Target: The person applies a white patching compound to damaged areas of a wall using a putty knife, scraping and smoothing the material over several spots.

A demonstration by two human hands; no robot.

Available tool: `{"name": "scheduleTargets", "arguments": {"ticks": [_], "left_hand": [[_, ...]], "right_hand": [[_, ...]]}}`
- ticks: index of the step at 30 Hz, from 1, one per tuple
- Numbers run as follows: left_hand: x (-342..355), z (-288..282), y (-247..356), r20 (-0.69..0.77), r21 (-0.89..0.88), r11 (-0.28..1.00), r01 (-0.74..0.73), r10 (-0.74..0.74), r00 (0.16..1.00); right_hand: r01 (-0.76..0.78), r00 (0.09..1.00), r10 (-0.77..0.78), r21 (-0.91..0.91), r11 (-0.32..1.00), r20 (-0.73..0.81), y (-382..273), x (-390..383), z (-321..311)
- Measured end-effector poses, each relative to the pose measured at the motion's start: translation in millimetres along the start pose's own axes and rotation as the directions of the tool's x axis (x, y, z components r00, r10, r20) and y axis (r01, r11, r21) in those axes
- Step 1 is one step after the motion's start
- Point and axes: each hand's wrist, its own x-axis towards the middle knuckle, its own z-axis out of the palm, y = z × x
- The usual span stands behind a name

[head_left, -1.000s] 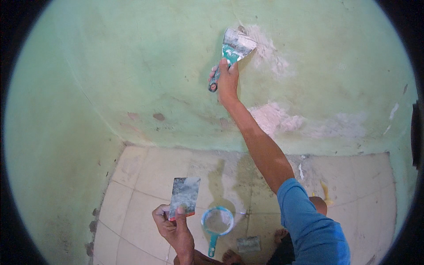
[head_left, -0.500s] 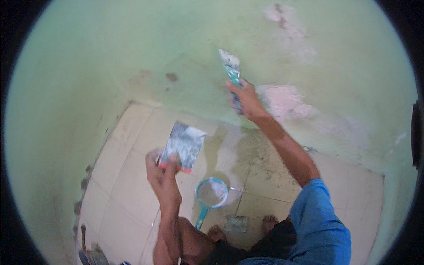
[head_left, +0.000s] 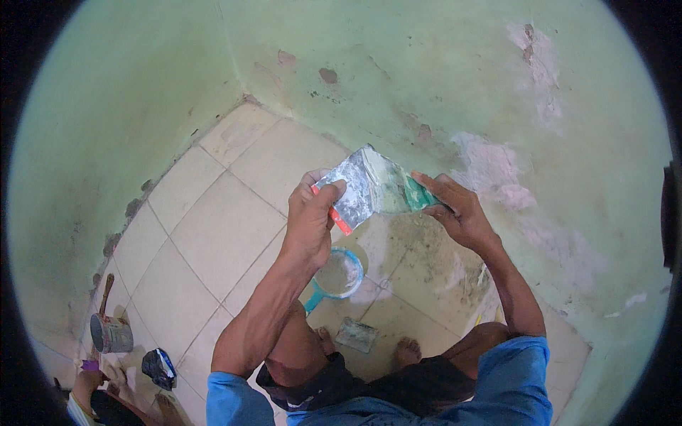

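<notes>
My left hand [head_left: 314, 211] pinches a flat metal plate [head_left: 351, 193] by its red edge, the thumb lying on the smeared grey face. From the right, my right hand [head_left: 460, 211] grips a putty knife [head_left: 419, 193] with a green handle end and a whitish, coated blade. The knife's blade edge meets the plate's right side, in front of my chest. Below them on the floor stands a round blue-green dipper [head_left: 312, 297] with pale grey paste inside. Between my feet lies a small rectangular plate [head_left: 356, 335] smeared with grey.
Ahead rises a green wall [head_left: 398, 78] with pink-white patches [head_left: 496, 170] and chipped spots. Stained tiles [head_left: 426, 277] lie under my hands. At the lower left are a paint can [head_left: 112, 334] with a brush handle, a black bag [head_left: 159, 369] and another person's hand [head_left: 117, 376].
My right hand has come down from the wall, bringing the putty knife against the plate. My left hand has risen with the plate. The view has shifted, showing more of the floor at left.
</notes>
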Motion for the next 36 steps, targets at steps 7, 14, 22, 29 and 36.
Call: {"name": "scheduleTargets", "arguments": {"ticks": [7,14,22,29,36], "left_hand": [[-8.4,4.1,4.5,0.019,0.118,0.966,-0.229,0.228,0.973],[-4.6,-1.7,8.7,0.066,0.402,0.870,-0.286,0.284,0.957],[-14.1,-6.1,13.6,0.118,0.580,0.733,-0.355,0.356,0.927],[-27.1,0.5,-4.3,0.177,0.714,0.552,-0.430,0.453,0.874],[-29.7,-12.9,-24.4,0.410,0.750,0.337,-0.569,0.439,0.799]], "right_hand": [[-0.218,0.975,0.207,-0.492,0.843,-0.078,40.7,-16.5,-14.1],[0.011,0.997,-0.057,-0.667,0.745,-0.048,-15.8,-28.7,-59.4],[0.094,0.994,0.004,-0.906,0.412,0.105,-41.0,-4.2,-72.3],[-0.198,0.971,-0.112,-0.972,0.127,-0.213,43.9,-7.2,-187.2],[-0.300,0.930,-0.190,-0.949,0.098,-0.314,100.1,15.5,-203.1]]}}
